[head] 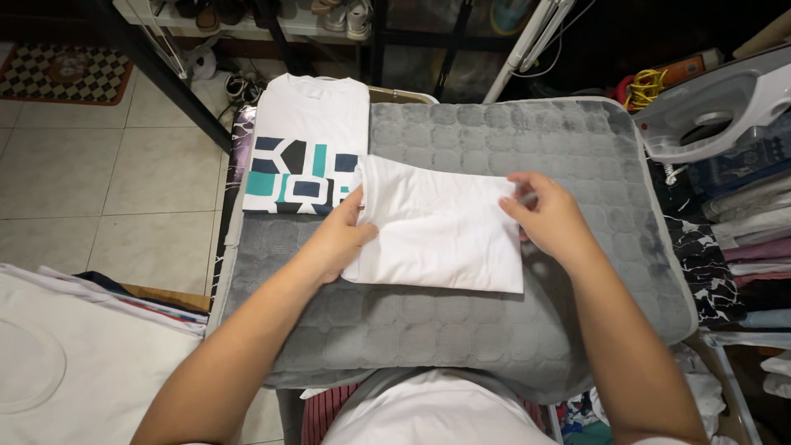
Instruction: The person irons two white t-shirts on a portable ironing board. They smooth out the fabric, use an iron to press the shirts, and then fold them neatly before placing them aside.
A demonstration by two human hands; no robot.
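Folded white shirt (441, 227) lies between left hand (342, 239) and right hand (548, 218).

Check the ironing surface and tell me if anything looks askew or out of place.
Nothing stands out. The plain white folded shirt lies flat on the grey pad, slightly creased, under the left hand and right hand.

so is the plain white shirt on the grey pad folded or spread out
Folded: the white shirt is a compact rectangle with a doubled left edge, both hands on its sides.

A plain white T-shirt (441, 231), folded into a flat rectangle with faint creases, lies at the middle of the grey quilted ironing pad (511, 132), nearer its left edge.
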